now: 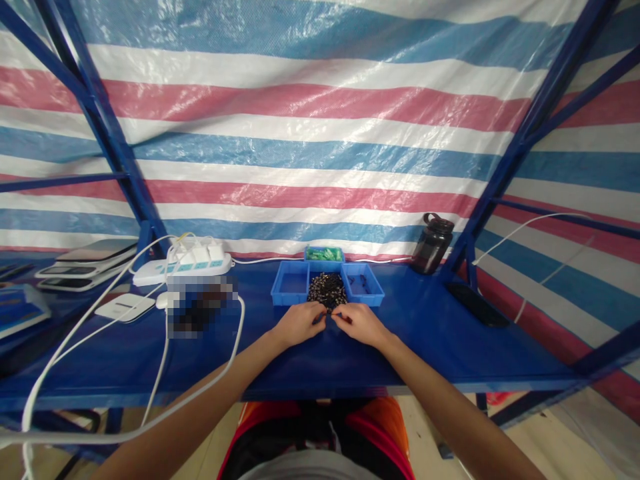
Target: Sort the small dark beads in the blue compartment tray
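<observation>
Both hands meet at the front of a blue bin heaped with small dark parts (327,288), some with shiny metallic bits. My left hand (301,323) has its fingers pinched together, and my right hand (362,323) pinches close beside it. Something tiny and dark seems to be between the fingertips, too small to name. To the left is a blue bin (291,283) with no parts visible in it. A blue bin (363,285) on the right holds a few small dark pieces. Behind the heap, another bin contains green pieces (324,254).
A dark bottle (433,244) stands at the back right, near a black flat object (477,304). On the left are a white power strip (197,267) with plugs, a white flat box (125,307), loose white cables (235,340) and stacked devices (87,263). Blue frame posts flank the table.
</observation>
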`<state>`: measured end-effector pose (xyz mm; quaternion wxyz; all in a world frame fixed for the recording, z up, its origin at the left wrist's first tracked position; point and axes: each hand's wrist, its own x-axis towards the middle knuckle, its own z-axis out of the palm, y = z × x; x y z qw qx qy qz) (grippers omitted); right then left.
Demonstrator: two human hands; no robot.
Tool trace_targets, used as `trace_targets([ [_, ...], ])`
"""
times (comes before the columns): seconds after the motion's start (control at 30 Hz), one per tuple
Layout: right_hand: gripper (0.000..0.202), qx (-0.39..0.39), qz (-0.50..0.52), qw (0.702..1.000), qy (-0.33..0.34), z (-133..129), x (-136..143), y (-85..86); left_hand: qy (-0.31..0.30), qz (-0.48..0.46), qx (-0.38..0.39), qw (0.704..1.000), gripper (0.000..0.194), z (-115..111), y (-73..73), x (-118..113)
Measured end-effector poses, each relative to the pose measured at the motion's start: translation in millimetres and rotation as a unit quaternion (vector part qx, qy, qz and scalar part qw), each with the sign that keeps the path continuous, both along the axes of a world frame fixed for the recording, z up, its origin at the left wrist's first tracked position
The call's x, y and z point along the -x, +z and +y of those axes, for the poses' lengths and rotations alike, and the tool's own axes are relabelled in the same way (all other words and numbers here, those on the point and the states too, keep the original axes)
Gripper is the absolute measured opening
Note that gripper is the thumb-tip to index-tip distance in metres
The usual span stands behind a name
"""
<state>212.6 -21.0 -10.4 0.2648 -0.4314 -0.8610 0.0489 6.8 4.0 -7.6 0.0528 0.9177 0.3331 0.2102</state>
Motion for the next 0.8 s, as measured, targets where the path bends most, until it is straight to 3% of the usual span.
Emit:
trace_targets([
  [0.37,0.025,0.138,0.107,0.984,0.025,2.9,2.7,0.0,-0.04,-0.08,0.028,0.996,0.018,0.1,-0.7,1.3],
  [0.53,0.024,0.127,0.079,0.988,0.038,3.3,4.1,0.3,-0.07,-0.082,0.028,0.994,0.014,-0.6,0.3,1.3],
  [0.7,0.024,0.088,0.06,0.994,0.012,2.2,2.9,2.3,-0.027,-0.07,0.035,0.997,0.009,-0.7,1.4,1.6],
  [0.8,0.025,0.082,0.05,0.995,-0.003,-0.3,2.5,4.3,-0.032,-0.059,0.021,0.997,0.009,-0.1,1.1,1.6],
])
